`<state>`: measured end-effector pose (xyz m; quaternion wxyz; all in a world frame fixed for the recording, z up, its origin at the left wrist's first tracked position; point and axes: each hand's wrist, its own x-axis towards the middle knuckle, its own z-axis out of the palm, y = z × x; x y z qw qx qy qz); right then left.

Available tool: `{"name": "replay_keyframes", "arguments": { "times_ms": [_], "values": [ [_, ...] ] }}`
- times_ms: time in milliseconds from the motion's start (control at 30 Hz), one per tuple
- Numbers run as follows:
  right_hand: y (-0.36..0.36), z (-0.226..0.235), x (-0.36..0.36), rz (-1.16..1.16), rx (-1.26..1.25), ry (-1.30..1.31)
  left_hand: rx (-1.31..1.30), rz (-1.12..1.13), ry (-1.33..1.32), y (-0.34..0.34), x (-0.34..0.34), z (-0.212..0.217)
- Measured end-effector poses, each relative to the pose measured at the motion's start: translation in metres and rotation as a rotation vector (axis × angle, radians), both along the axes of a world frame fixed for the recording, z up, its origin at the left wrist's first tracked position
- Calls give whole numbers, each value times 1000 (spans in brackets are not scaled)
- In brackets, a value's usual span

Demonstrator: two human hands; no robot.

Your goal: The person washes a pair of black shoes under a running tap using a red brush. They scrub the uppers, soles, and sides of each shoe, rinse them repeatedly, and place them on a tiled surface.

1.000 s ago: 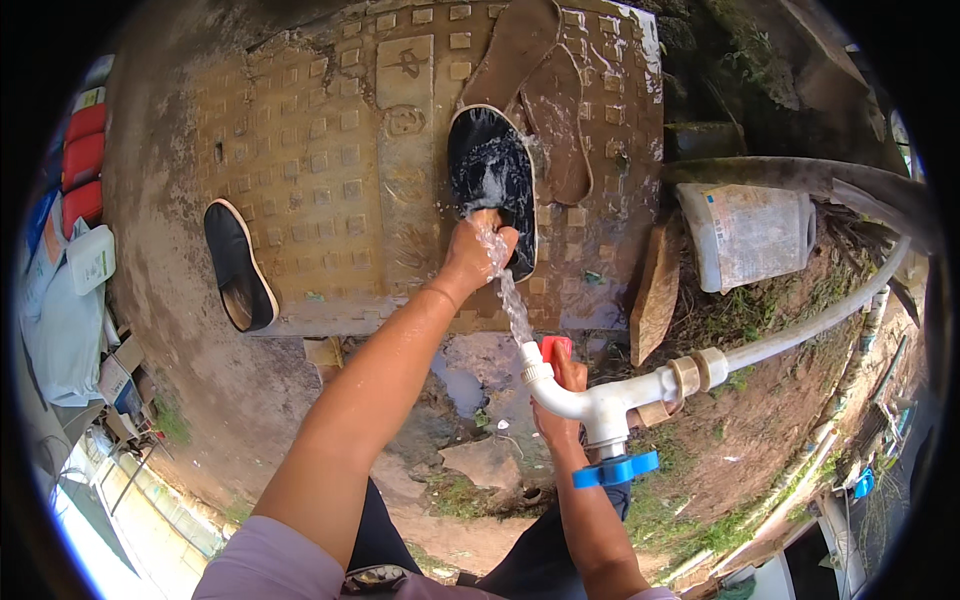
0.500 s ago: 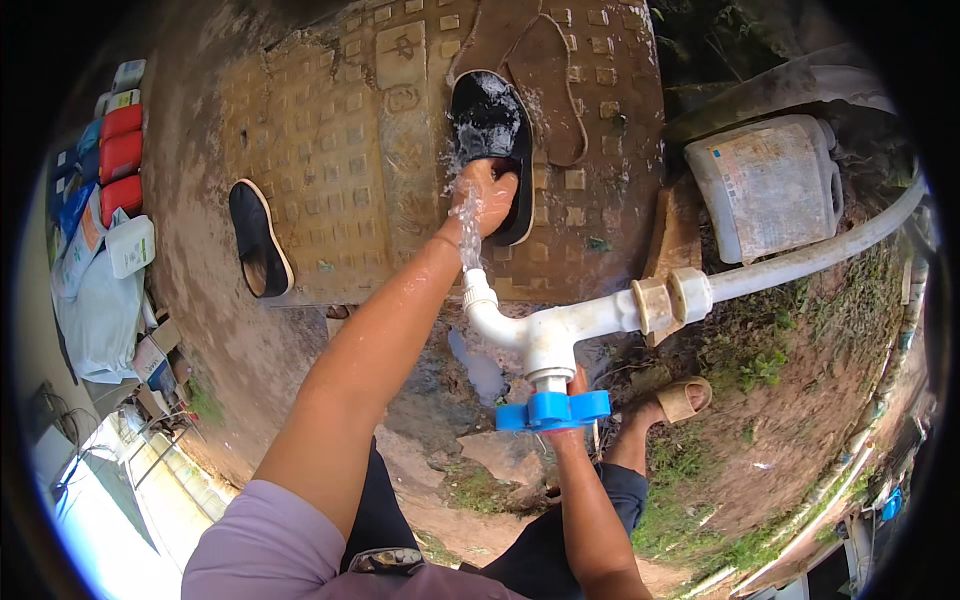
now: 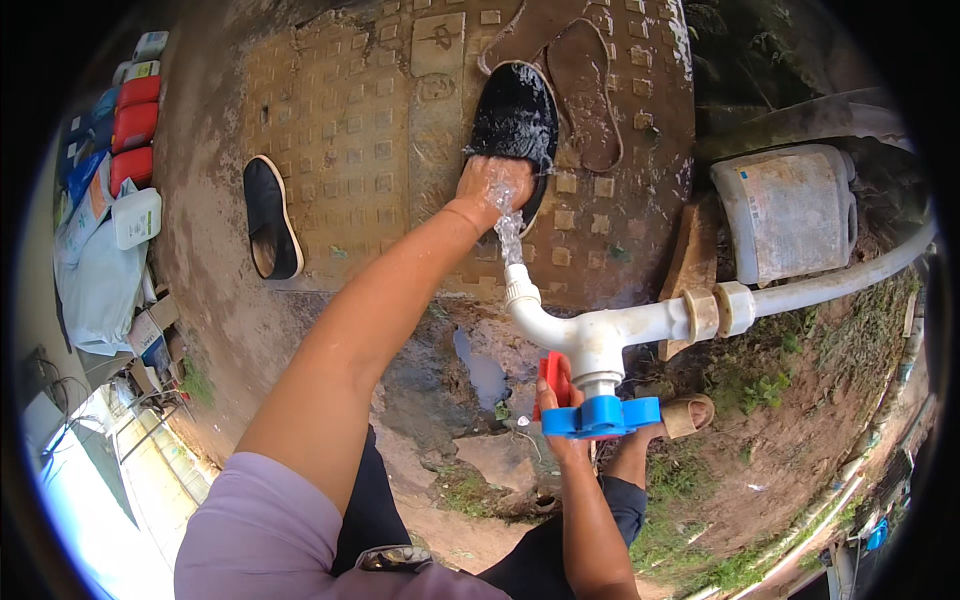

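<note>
Left hand [image 3: 495,188] inside wet, round-toed shoe [image 3: 513,112]; square-studded slab [image 3: 335,120] beneath.

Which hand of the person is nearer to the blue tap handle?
Right. The right hand shows just behind the blue tap handle, partly hidden by it; the left hand is farther, beyond the spout, at the wet black shoe's opening.

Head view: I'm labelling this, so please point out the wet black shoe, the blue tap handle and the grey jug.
Wet black shoe [image 3: 513,116], head view, on its upper.
Blue tap handle [image 3: 602,416], head view, on its middle lobe.
Grey jug [image 3: 788,213], head view, on its broad side.
</note>
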<state>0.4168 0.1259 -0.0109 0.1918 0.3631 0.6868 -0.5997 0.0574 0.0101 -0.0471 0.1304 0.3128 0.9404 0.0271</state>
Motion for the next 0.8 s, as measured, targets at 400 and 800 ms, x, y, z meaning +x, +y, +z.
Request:
{"name": "replay_keyframes", "arguments": {
  "times_ms": [400, 800],
  "values": [
    [-4, -14, 3, 103, 141, 109, 100, -91, -228, -12, 12, 19],
    [-3, -13, -6, 42, -36, 117, 61, 174, -6, -20, 6, 30]
  ]
}}
